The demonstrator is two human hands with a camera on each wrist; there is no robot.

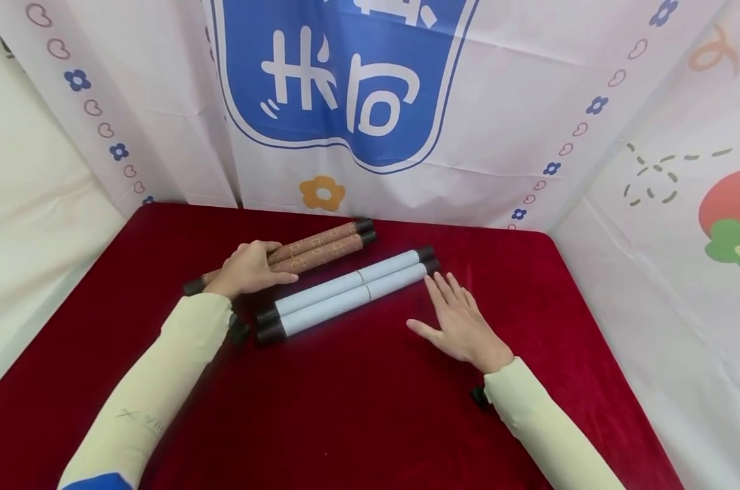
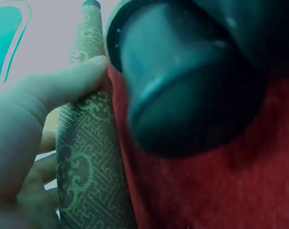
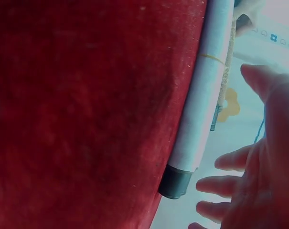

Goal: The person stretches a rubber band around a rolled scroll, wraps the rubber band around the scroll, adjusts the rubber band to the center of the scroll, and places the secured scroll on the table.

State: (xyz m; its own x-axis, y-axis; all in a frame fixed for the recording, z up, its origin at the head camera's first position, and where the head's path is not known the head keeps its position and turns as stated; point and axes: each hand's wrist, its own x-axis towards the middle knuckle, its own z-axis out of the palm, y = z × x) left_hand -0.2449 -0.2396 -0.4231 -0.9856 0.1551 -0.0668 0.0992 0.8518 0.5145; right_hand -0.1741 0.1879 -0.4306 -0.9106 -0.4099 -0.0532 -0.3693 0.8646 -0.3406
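Two brown patterned scrolls [image 1: 336,250] with dark end knobs lie side by side at the back left. My left hand [image 1: 247,269] grips them near their left part; in the left wrist view the thumb lies across the near brown scroll [image 2: 89,167], with fingers behind it. In front lie two pale blue scrolls [image 1: 333,308], each with a thin tie round its middle. One dark end knob [image 2: 182,109] looms large beside the brown scroll in the left wrist view. My right hand [image 1: 458,327], fingers spread, hovers close by the right end of the pale blue pair.
A dark red cloth [image 1: 370,408] covers the table. Behind it hangs a white printed curtain [image 1: 486,122] with a blue emblem, and white fabric walls stand at both sides.
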